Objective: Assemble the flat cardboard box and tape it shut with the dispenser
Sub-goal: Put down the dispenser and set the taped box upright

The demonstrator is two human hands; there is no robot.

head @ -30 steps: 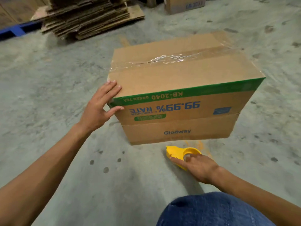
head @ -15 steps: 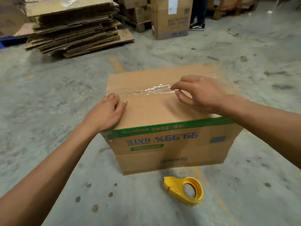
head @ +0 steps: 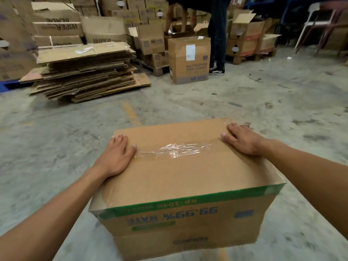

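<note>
Box (head: 180,174) is pressed by left hand (head: 116,155) and right hand (head: 243,139), both flat, nothing gripped. Wrinkled tape (head: 175,149) between them may lift; seam could reopen.

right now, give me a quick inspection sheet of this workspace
surface: stained concrete floor, faded yellow line
job's things: cardboard box closed, clear tape wrinkled along the top seam; dispenser not in view
clutter: stack of flat cardboard; open carton standing behind
hands: left hand and right hand flat on the box top, holding nothing
cables: nothing seen
surroundings: stacked cartons on pallets, white chair, legs of a standing person
</note>
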